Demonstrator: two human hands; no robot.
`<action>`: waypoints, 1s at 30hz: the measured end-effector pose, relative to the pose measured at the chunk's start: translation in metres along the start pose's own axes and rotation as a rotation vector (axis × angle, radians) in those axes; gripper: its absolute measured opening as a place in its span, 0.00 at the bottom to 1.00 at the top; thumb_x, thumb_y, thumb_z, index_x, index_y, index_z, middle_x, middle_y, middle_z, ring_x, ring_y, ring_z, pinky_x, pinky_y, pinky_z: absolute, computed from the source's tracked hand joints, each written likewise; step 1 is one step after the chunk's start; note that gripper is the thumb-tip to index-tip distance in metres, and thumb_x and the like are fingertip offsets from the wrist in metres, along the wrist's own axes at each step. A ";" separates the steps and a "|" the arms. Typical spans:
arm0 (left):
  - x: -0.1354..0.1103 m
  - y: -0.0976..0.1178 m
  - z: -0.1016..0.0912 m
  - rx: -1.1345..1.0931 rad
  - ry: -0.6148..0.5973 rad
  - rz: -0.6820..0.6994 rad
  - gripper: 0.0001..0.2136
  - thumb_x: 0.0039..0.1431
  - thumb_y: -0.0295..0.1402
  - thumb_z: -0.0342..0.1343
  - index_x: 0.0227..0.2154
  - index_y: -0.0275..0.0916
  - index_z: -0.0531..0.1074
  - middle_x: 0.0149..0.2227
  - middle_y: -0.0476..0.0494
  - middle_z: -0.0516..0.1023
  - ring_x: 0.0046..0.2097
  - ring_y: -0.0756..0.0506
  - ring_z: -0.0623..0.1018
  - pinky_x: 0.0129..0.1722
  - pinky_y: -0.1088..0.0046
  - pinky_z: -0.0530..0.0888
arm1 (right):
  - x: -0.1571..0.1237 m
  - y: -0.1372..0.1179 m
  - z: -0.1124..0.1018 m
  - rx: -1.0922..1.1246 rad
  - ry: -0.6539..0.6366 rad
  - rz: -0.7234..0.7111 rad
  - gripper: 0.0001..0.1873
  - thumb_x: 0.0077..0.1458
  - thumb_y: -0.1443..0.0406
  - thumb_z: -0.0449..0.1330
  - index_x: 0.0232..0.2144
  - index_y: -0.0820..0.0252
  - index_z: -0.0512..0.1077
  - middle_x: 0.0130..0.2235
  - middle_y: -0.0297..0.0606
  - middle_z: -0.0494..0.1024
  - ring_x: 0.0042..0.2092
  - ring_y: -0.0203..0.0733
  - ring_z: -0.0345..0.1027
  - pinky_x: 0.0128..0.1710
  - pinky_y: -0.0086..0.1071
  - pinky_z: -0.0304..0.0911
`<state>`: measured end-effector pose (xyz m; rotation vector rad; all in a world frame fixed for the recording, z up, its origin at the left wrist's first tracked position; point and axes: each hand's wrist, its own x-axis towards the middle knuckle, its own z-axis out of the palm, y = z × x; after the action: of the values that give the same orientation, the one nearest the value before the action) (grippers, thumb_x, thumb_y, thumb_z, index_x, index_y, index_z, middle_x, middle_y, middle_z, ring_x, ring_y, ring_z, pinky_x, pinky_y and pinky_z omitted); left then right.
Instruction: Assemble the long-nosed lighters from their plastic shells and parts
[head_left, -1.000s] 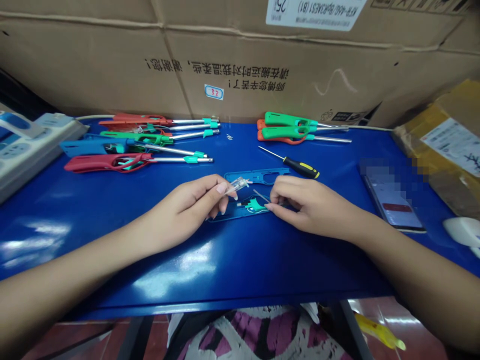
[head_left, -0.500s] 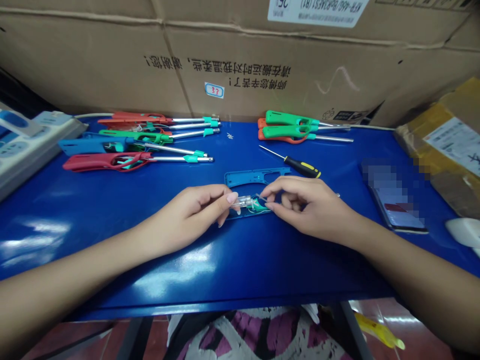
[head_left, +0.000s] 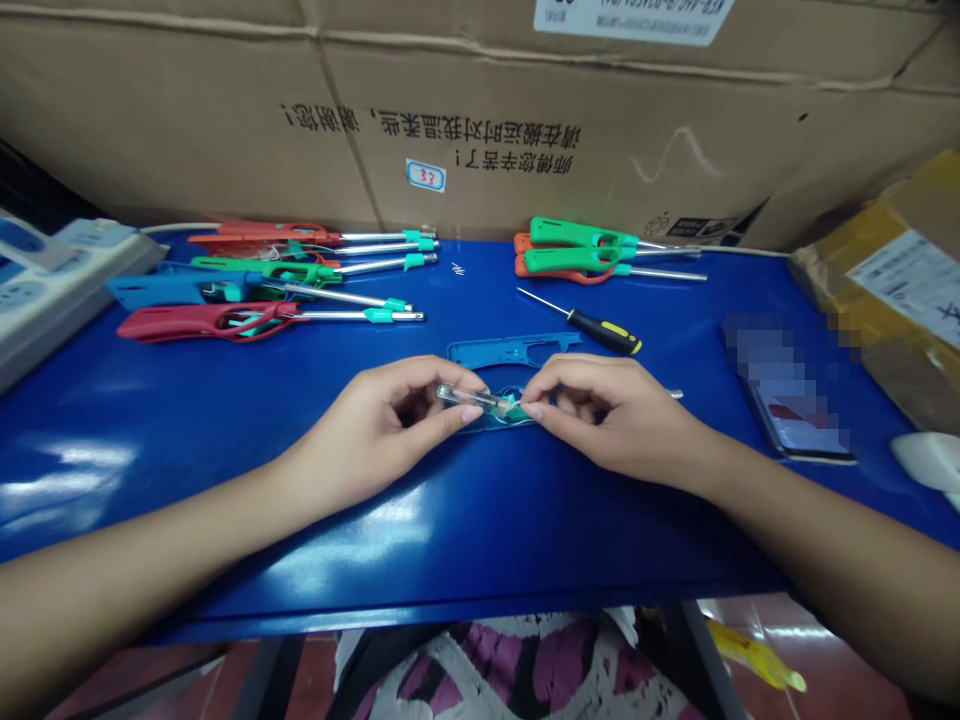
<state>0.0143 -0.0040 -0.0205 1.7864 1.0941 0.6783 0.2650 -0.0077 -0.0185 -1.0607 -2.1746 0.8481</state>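
Observation:
Between thumb and fingers, my left hand (head_left: 397, 410) grips a small clear lighter fuel tank (head_left: 466, 397), tilted with its valve end to the right. My right hand (head_left: 615, 405) is closed in a pinch at that end, on a thin translucent tube (head_left: 518, 404) that is mostly hidden by the fingertips. Beneath both hands lies a blue lighter handle half (head_left: 491, 427) with green parts and wires; a metal tip shows past my right hand. The other blue handle half (head_left: 480, 353) lies just behind, inside up.
A black-and-yellow screwdriver (head_left: 607, 332) lies behind my right hand. Several open gas lighters (head_left: 187, 322) are at the back left, more lighters (head_left: 562, 262) at the back right. A phone (head_left: 802, 410) lies right, a power strip (head_left: 60, 290) left. A cardboard box (head_left: 450, 90) walls the back.
My left hand has turned the fuel tank, so its body now shows above the thumb. The tube in my right hand has come down to the tank's valve end.

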 end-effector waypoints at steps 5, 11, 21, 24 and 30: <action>0.001 0.004 0.000 -0.059 0.085 -0.004 0.12 0.60 0.39 0.64 0.44 0.39 0.80 0.42 0.44 0.84 0.38 0.46 0.80 0.35 0.73 0.76 | 0.000 0.000 -0.001 -0.046 -0.009 -0.092 0.07 0.65 0.66 0.59 0.38 0.61 0.78 0.32 0.35 0.76 0.30 0.31 0.66 0.30 0.26 0.60; 0.001 0.005 -0.001 -0.063 0.095 -0.006 0.12 0.60 0.38 0.64 0.43 0.39 0.80 0.41 0.44 0.84 0.38 0.46 0.81 0.35 0.74 0.77 | 0.000 -0.001 -0.002 -0.048 -0.027 -0.112 0.07 0.66 0.67 0.58 0.37 0.60 0.77 0.35 0.38 0.79 0.35 0.35 0.70 0.33 0.28 0.63; 0.000 0.007 -0.001 -0.052 0.078 0.009 0.11 0.59 0.39 0.64 0.42 0.39 0.81 0.41 0.44 0.84 0.39 0.46 0.81 0.33 0.75 0.76 | 0.000 -0.001 -0.002 -0.061 -0.030 -0.078 0.08 0.65 0.67 0.58 0.36 0.62 0.78 0.31 0.36 0.76 0.30 0.32 0.66 0.29 0.26 0.59; 0.000 0.006 0.000 -0.041 0.080 0.016 0.11 0.60 0.39 0.64 0.42 0.39 0.81 0.41 0.44 0.84 0.39 0.46 0.80 0.34 0.74 0.76 | -0.001 -0.001 -0.002 -0.064 -0.032 -0.068 0.08 0.65 0.67 0.59 0.36 0.61 0.78 0.31 0.35 0.76 0.29 0.32 0.64 0.28 0.27 0.58; 0.000 0.005 0.000 -0.016 0.079 0.029 0.11 0.60 0.39 0.64 0.41 0.40 0.81 0.41 0.44 0.83 0.39 0.46 0.81 0.34 0.74 0.76 | -0.001 0.000 -0.002 -0.046 -0.033 -0.070 0.08 0.65 0.66 0.59 0.36 0.61 0.78 0.31 0.35 0.76 0.29 0.32 0.64 0.28 0.27 0.58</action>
<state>0.0162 -0.0049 -0.0155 1.7775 1.1147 0.7790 0.2663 -0.0080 -0.0175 -0.9935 -2.2552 0.7925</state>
